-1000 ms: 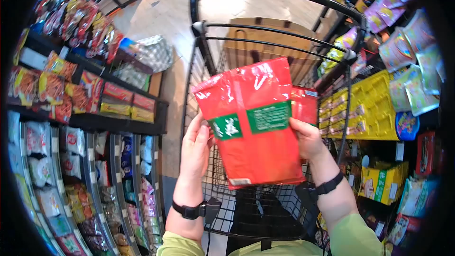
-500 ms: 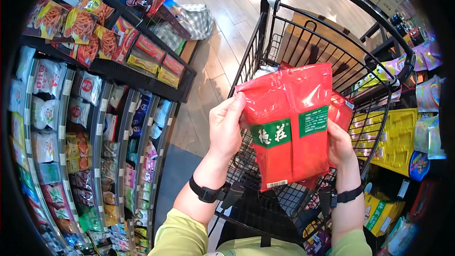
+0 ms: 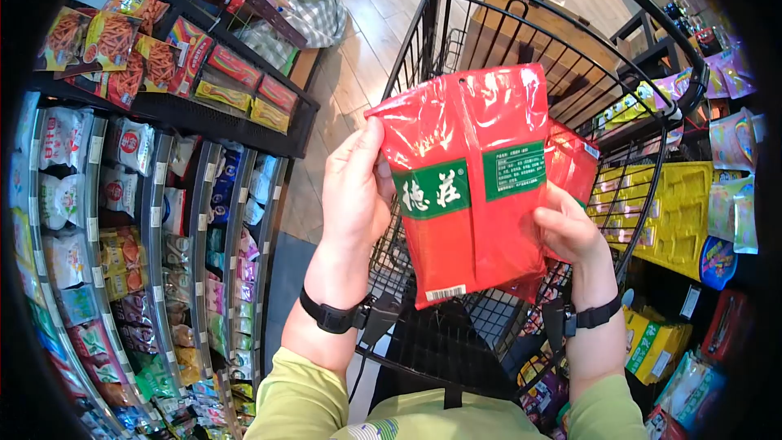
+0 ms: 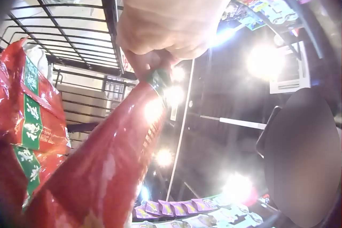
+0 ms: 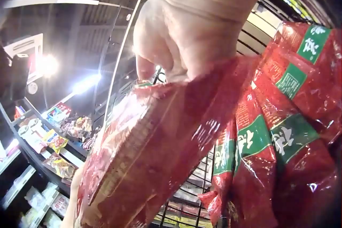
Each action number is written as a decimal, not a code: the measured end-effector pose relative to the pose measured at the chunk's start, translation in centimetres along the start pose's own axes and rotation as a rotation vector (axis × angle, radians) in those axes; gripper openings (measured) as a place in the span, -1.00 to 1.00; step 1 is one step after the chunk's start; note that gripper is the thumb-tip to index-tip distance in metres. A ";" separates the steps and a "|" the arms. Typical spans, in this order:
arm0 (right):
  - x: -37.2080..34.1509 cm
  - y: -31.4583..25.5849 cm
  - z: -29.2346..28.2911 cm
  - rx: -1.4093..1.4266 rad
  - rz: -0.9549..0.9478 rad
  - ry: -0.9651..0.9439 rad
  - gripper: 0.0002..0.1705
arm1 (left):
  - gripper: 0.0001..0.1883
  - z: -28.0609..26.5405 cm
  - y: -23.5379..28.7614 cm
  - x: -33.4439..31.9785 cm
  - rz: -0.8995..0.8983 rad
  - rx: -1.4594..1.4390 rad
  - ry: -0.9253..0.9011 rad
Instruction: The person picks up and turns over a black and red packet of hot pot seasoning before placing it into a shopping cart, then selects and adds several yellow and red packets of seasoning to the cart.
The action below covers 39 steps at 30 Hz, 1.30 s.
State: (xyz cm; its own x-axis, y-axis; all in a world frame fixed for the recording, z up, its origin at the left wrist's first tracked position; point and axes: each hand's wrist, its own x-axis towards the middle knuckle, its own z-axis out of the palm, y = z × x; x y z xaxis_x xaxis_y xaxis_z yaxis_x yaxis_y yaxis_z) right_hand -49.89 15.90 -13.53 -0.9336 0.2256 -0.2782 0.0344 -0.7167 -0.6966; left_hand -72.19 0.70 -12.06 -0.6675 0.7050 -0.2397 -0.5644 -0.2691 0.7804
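Observation:
A red plastic packet [image 3: 505,236] with green label bands and white characters is held up over the shopping cart [image 3: 570,73], its barcode at the bottom edge. My left hand [image 3: 354,183] pinches the packet's upper left edge, thumb in front. On the opposite side my right hand [image 3: 574,232] grips the right edge; the right wrist view shows its fingers [image 5: 179,67] bent over that edge. Behind it, more red packets [image 5: 299,148] with the same green bands lie in the cart; the head view shows just part of one packet [image 3: 572,165].
Left of the cart stands a shelf with rows of bagged snacks [image 3: 122,187], under a rack of hanging snack packs [image 3: 114,41]. A brown box [image 3: 505,33] stands beyond the cart's wire side. At the right are a yellow tray display [image 3: 676,204] and a yellow carton [image 3: 652,346].
The head view has swung, so the cart sits further right. My left hand has moved from beside the packet to pinching its upper left edge. The packet is raised slightly since half a second ago.

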 end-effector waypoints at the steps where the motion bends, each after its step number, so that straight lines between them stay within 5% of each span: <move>1: -0.1 0.1 0.1 -0.211 -0.050 -0.024 -0.34 | -0.73 0.0 -0.2 0.0 -0.011 -0.007 0.016; 7: -0.4 -0.7 -0.2 0.020 -0.112 0.083 -0.42 | -0.49 1.3 0.0 -0.5 -0.117 -0.079 -0.135; 13: 0.0 -0.5 -1.0 0.133 -0.203 0.238 -0.52 | -0.40 1.6 -0.3 -1.6 -0.491 0.274 -0.354; 17: 0.2 -0.5 -0.9 0.178 -0.190 0.174 -0.55 | -0.43 1.2 -0.3 -1.2 -0.571 0.398 -0.422; 34: 0.0 -0.7 -1.0 0.219 -0.212 0.163 -0.53 | -0.55 2.0 -1.4 -1.5 -0.552 0.362 -0.344; 37: -0.2 -0.7 -0.9 0.188 -0.238 0.206 -0.52 | -0.50 2.6 -1.0 -1.9 -0.489 0.590 -0.240; 39: -0.2 -0.8 -0.8 0.173 -0.243 0.220 -0.53 | -0.42 2.5 -1.4 -2.0 -0.190 0.711 -0.128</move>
State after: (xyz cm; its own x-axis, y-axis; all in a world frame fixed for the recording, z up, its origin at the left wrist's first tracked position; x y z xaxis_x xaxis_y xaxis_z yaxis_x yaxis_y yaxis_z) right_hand -49.41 16.95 -13.42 -0.8077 0.5257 -0.2668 -0.2571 -0.7214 -0.6431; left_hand -68.85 1.31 -11.23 -0.5036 0.7798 -0.3720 -0.1851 0.3231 0.9281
